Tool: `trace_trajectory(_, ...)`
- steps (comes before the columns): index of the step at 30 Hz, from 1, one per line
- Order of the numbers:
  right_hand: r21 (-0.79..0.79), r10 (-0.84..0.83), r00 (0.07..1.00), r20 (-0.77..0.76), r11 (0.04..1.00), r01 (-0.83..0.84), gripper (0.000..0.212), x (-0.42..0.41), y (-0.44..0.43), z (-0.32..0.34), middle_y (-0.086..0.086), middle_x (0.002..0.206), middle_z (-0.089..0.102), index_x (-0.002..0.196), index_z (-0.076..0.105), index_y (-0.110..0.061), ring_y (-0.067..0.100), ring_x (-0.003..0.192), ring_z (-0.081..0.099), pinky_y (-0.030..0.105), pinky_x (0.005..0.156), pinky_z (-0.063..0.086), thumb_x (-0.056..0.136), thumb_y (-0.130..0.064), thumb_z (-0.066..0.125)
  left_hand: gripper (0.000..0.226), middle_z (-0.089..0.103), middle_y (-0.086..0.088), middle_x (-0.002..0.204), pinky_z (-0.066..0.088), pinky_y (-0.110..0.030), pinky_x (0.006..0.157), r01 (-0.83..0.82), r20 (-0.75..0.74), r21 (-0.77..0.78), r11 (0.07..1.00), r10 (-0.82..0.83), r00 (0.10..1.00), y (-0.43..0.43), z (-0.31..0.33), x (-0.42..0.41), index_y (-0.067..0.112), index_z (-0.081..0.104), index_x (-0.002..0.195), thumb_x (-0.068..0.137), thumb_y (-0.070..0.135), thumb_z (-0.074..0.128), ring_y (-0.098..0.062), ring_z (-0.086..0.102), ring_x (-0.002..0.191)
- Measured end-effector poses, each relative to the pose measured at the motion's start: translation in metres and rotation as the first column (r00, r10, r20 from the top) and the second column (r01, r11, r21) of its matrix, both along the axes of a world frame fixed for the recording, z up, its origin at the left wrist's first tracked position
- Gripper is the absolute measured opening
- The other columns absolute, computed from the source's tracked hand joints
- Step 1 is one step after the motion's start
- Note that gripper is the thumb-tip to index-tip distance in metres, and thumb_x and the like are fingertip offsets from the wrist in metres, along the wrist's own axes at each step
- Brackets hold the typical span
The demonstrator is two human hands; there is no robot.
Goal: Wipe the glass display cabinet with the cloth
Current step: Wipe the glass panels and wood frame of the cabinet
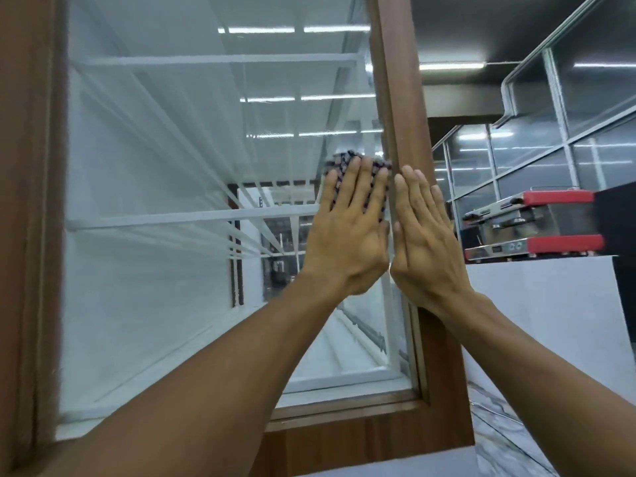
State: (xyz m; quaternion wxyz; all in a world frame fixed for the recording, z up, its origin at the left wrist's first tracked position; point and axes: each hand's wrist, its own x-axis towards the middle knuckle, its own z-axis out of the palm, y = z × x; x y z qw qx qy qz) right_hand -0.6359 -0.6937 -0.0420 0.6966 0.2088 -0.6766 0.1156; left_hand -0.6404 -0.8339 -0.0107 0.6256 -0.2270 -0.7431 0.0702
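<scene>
The glass display cabinet (172, 166) fills the left and centre of the head view, a large pane in a brown wooden frame (402, 98) with white shelves behind it. A dark patterned cloth (344, 163) lies flat on the glass near the pane's right edge. My left hand (347, 228) presses on the cloth with straight, spread fingers, and most of the cloth is hidden under it. My right hand (426, 242) lies flat with straight fingers on the frame's right upright, right beside the left hand.
To the right stands a white counter (550, 321) with a steel machine with red trim (530, 225) on top. Glass partitions (568, 115) rise behind it. A pale marbled floor (509, 435) shows at the lower right.
</scene>
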Motion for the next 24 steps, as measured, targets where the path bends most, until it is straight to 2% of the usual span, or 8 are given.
trace_trajectory(4, 0.039, 0.015, 1.0, 0.007, 0.999, -0.015, 0.06, -0.004, 0.015, -0.01, 0.014, 0.169, 0.014, 0.16, 0.019, -0.003, 0.025, 0.158, 0.009, 0.05, 0.129, 0.011, 0.103, -0.021, 0.028, 0.065, -0.011, -0.013, 0.171, -0.004, -0.049, 0.129, 0.044, -0.002, -0.035, 0.998, -0.044, 0.999, 0.009, -0.028, 0.001, 0.009, -0.002, 0.164, 0.11, 0.039, 0.018, -0.026, -0.015, 0.158)
trace_trajectory(8, 0.024, -0.286, 0.958, -0.01, 0.958, 0.286, 0.064, 0.002, 0.002, -0.022, 0.019, 0.169, 0.008, 0.16, 0.015, 0.001, 0.031, 0.158, 0.004, 0.052, 0.128, 0.001, 0.103, -0.027, 0.02, 0.065, -0.007, -0.01, 0.172, 0.002, -0.049, 0.129, 0.032, 0.002, -0.12, 0.992, -0.032, 0.999, -0.022, -0.062, 0.005, 0.011, 0.005, 0.164, 0.108, 0.038, 0.023, -0.022, -0.012, 0.159)
trace_trajectory(10, 0.042, -0.33, 0.944, -0.006, 0.943, 0.33, 0.065, 0.004, -0.015, -0.029, 0.02, 0.169, 0.006, 0.16, 0.013, 0.002, 0.033, 0.158, 0.002, 0.055, 0.127, 0.0, 0.102, -0.028, 0.017, 0.065, -0.006, -0.01, 0.172, 0.004, -0.049, 0.13, 0.023, 0.007, -0.092, 0.995, -0.023, 1.0, -0.038, -0.066, 0.006, 0.012, 0.005, 0.165, 0.108, 0.037, 0.022, -0.022, -0.011, 0.159)
trace_trajectory(15, 0.063, -0.212, 0.977, 0.001, 0.975, 0.212, 0.063, -0.005, -0.065, -0.035, 0.018, 0.169, 0.009, 0.16, 0.014, -0.001, 0.031, 0.158, 0.006, 0.052, 0.127, 0.001, 0.105, -0.03, 0.019, 0.063, -0.004, -0.01, 0.173, 0.006, -0.049, 0.129, 0.022, 0.014, -0.009, 1.0, -0.022, 1.0, -0.077, -0.064, 0.01, 0.011, 0.006, 0.165, 0.108, 0.037, 0.017, -0.021, -0.009, 0.16)
trace_trajectory(19, 0.057, -0.115, 0.993, 0.025, 0.992, 0.114, 0.066, -0.007, -0.109, -0.028, 0.019, 0.169, 0.007, 0.16, 0.014, 0.001, 0.031, 0.158, 0.005, 0.053, 0.127, 0.002, 0.105, -0.034, 0.013, 0.063, 0.001, -0.011, 0.173, 0.008, -0.05, 0.129, 0.018, -0.007, 0.031, 0.999, -0.018, 1.0, -0.115, -0.061, 0.013, 0.01, 0.01, 0.164, 0.107, 0.035, 0.022, -0.023, -0.004, 0.16)
trace_trajectory(24, 0.106, -0.093, 0.995, 0.019, 0.99, 0.09, 0.065, -0.007, -0.161, -0.022, 0.017, 0.17, 0.006, 0.161, 0.013, -0.002, 0.03, 0.158, 0.004, 0.057, 0.127, 0.005, 0.104, -0.034, 0.017, 0.064, 0.003, -0.011, 0.173, 0.01, -0.05, 0.129, 0.003, -0.033, 0.079, 0.997, -0.001, 0.999, -0.168, -0.06, 0.016, 0.01, 0.012, 0.164, 0.107, 0.034, 0.027, -0.023, -0.002, 0.16)
